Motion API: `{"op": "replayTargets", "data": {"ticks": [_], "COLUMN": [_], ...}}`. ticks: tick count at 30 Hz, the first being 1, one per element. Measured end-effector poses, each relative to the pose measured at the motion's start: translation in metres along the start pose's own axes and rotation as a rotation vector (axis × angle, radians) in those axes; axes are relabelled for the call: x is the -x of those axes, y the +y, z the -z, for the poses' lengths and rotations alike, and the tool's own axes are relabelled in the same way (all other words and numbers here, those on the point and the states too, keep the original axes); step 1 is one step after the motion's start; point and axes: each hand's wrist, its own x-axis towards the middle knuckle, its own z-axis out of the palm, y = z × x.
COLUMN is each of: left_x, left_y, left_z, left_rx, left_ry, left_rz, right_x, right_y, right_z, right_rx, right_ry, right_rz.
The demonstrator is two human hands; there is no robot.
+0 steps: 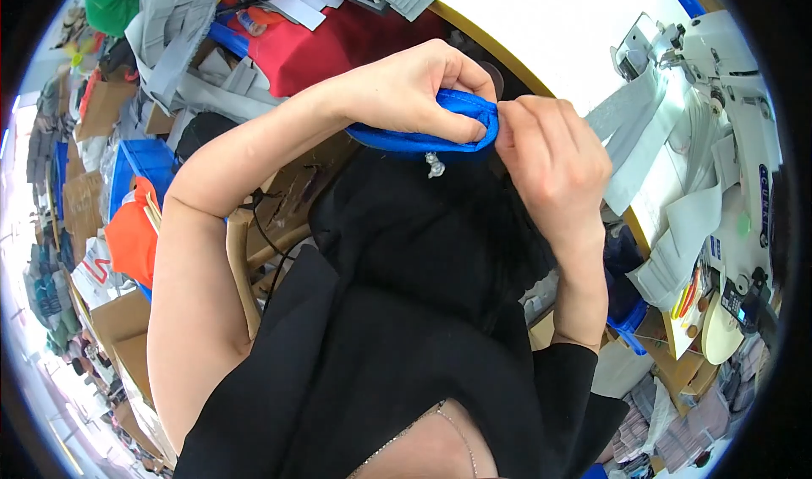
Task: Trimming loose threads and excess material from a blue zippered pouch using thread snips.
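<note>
A small piece of bright blue fabric [402, 139] with a stitched, curved edge is held up in front of my black clothing. My left hand [414, 90] grips it from above, the thumb lying along its inner face and the fingers curled behind. At the right end of the fabric, the bent fingers of my right hand [550, 145] pinch its edge close to my left thumb tip. Just below the fabric a small whitish knotted bit [435, 165] shows against the black cloth; whether it is attached to the blue piece I cannot tell.
To the right stands a white sewing machine [723, 73] on a white table [541, 22], with long grey fabric strips [677, 149] trailing over its edge. Red fabric [313, 43] and grey cloth pile up ahead. Blue bins [139, 162], orange cloth [131, 233] and cardboard boxes [123, 331] crowd the left.
</note>
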Motion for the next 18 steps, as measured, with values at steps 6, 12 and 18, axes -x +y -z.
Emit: {"op": "replayTargets", "data": {"ticks": [6, 12, 18], "left_x": [-0.002, -0.004, -0.007], "left_y": [0.011, 0.005, 0.011], "left_z": [0.002, -0.004, -0.008], "left_rx": [0.278, 0.105, 0.029], "left_ry": [-0.065, -0.06, -0.108], "left_rz": [0.085, -0.005, 0.041], "right_x": [0.001, 0.005, 0.008], "right_y": [0.014, 0.014, 0.01], "right_z": [0.005, 0.017, 0.019], "right_rx": [-0.66, -0.777, -0.393], "right_ry": [0.015, -0.014, -0.079], "right_rz": [-0.295, -0.315, -0.161]}}
